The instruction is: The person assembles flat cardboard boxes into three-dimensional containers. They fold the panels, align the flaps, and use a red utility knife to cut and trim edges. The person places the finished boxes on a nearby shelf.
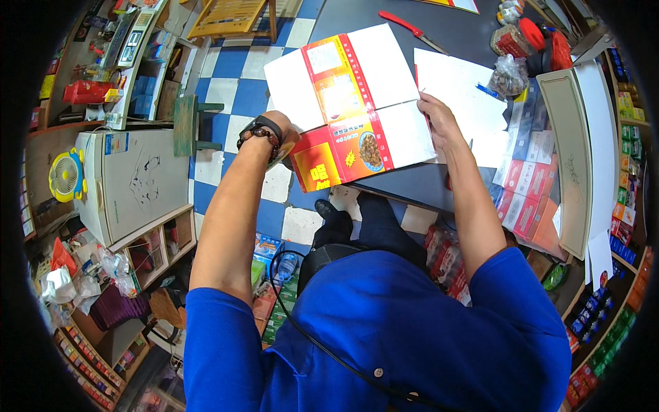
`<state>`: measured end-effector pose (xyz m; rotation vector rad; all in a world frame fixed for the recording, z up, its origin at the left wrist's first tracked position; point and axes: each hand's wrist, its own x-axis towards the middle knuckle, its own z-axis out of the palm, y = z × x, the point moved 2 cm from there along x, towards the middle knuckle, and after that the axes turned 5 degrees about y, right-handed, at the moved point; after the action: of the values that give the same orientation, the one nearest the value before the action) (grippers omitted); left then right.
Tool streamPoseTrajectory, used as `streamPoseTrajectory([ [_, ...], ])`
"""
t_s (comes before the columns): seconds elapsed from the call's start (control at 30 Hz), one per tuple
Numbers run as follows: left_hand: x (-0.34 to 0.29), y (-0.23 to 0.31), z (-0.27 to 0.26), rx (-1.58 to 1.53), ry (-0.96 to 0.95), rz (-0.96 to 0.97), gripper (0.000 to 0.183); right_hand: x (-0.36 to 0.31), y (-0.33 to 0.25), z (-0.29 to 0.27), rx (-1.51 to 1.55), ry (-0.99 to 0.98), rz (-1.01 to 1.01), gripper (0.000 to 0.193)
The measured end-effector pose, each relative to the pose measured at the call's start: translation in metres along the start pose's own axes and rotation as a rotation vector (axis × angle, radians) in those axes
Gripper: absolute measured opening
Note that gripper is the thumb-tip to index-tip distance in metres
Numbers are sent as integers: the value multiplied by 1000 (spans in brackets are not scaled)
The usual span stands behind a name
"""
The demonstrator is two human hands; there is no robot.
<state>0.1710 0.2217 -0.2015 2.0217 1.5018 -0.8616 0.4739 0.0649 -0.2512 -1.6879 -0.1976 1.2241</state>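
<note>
A flattened cardboard carton point(405, 134), white with red and yellow printed panels and a picture of a bowl of food, is held up over the front left edge of the dark table point(329, 26). My left hand point(283, 125), with a beaded bracelet and a dark band at the wrist, grips its left edge; the fingers are partly hidden. On the opposite side, my right hand point(441, 122) pinches the carton's right edge. Beyond it lies a knife point(412, 29) with a red handle. A white sheet point(463, 93) rests on the table by my right hand.
A red-lided jar point(511, 41), a clear plastic bag point(509, 75) and a blue slim tool point(490, 92) are at the table's right. Red and white boxes point(527, 178) are stacked beside it. Leftward stand a green stool point(185, 125), a white fridge point(144, 178) and a yellow fan point(65, 175).
</note>
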Motion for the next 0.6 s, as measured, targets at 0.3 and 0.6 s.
streamPoseTrajectory([
  [0.3, -13, -10, -4, -143, -68, -119, 60, 19, 23, -14, 47, 122, -116, 37],
  [0.6, -13, -23, 6, -196, -97, -113, 51, 6, 19, 0, 265, 255, -31, 31],
])
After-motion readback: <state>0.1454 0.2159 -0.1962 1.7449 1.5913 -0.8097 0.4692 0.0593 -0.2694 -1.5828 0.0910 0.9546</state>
